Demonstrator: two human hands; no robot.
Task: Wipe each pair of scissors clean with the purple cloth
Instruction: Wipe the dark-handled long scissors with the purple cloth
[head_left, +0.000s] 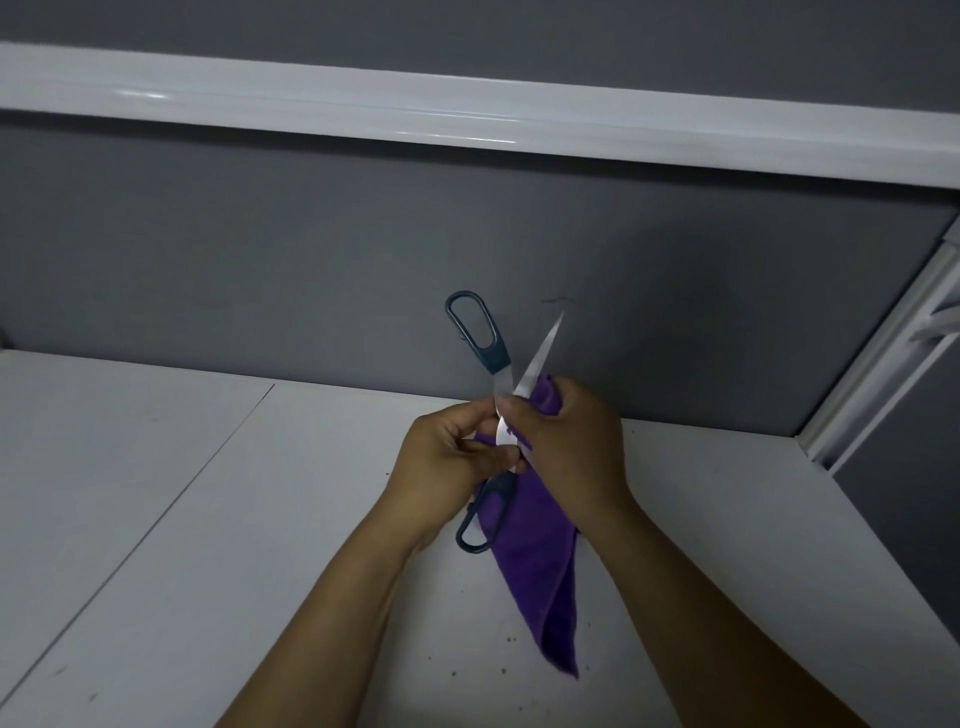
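Observation:
A pair of scissors (480, 338) with dark blue-grey handles is spread wide open in the air above the white table (156, 519). One handle loop points up, the other hangs down by my left wrist. My left hand (447, 457) pinches the scissors near the pivot. My right hand (566, 441) grips the purple cloth (535, 577) bunched around one blade, whose bare tip sticks up past my fingers. The rest of the cloth hangs down in a long point toward the table.
A grey partition wall (311, 260) with a white rail (363, 114) stands right behind the table. A white frame (883, 353) runs along the right corner. Small dark specks lie on the table under the cloth. A seam crosses the tabletop at left.

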